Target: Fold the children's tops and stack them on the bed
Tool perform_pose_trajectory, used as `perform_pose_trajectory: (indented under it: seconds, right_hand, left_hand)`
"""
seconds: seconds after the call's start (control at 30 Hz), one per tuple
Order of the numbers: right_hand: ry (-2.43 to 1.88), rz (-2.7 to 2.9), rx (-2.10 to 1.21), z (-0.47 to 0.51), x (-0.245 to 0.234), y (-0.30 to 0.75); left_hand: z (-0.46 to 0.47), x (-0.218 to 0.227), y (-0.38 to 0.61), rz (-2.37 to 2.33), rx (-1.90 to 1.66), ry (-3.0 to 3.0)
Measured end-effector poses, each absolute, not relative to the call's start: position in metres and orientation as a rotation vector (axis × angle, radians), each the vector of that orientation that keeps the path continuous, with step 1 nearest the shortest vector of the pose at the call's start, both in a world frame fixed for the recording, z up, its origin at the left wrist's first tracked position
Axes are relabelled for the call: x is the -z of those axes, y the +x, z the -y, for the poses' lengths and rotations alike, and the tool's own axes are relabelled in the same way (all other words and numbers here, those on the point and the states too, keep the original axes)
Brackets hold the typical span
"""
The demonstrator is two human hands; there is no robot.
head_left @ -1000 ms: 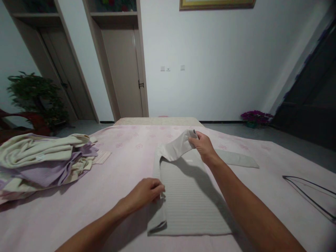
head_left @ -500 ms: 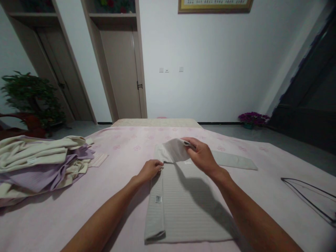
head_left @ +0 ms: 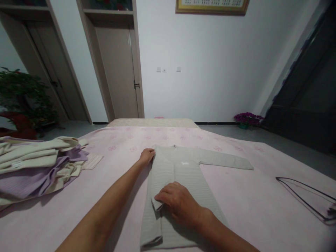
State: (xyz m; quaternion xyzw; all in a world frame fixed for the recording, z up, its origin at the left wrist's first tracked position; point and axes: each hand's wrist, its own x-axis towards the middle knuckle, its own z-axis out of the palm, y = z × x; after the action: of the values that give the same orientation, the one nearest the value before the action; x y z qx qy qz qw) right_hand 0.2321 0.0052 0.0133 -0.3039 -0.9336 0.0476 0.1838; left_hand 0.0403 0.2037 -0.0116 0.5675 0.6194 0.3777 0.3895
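Note:
A pale grey-green striped long-sleeved shirt (head_left: pixel 193 185) lies flat with its hem towards me and a small white print near the neck. Its left side is turned inward, and the sleeve (head_left: pixel 165 175) on that side lies down along the body. My right hand (head_left: pixel 177 201) is closed on the cuff end of this sleeve, over the lower body. At the upper left corner, my left hand (head_left: pixel 147 155) pinches the folded shoulder edge. The other sleeve (head_left: pixel 228 160) stretches out to the right.
A pile of cream and purple clothes (head_left: pixel 39 168) lies at the left on the pink flowered bedsheet (head_left: pixel 118 196). A black wire hanger (head_left: pixel 301 196) rests at the right. Beyond the bed are a door (head_left: pixel 115 70), a wall and purple flowers (head_left: pixel 248 119).
My right hand has brought the raised sleeve down towards me, laying it over the body. My left hand has shifted up to the shoulder corner. The view has turned slightly right.

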Motion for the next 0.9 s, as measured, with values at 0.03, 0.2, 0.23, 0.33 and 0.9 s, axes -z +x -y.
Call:
perform_pose_trajectory:
  seconds: [0.03, 0.2, 0.23, 0.33, 0.9]
  right_hand:
    - [-0.856, 2.621, -0.154, -0.004, -0.012, 0.232]
    - [-0.827, 2.561, -0.249, 0.0, 0.001, 0.232]
    - [-0.821, 2.548, -0.262, 0.0, 0.004, 0.231]
    - [-0.786, 2.521, -0.276, 0.001, 0.011, 0.23]
    - [-0.753, 2.5, -0.257, 0.007, 0.011, 0.221]
  left_hand:
    - [-0.208, 0.013, 0.041, -1.625, -0.951, 1.482]
    - [-0.221, 0.019, 0.041, -1.793, -0.906, 1.657]
    - [-0.223, 0.02, 0.041, -1.816, -0.896, 1.683]
    - [-0.227, 0.025, 0.039, -1.88, -0.864, 1.737]
    - [-0.246, 0.033, 0.034, -2.064, -0.713, 1.741]
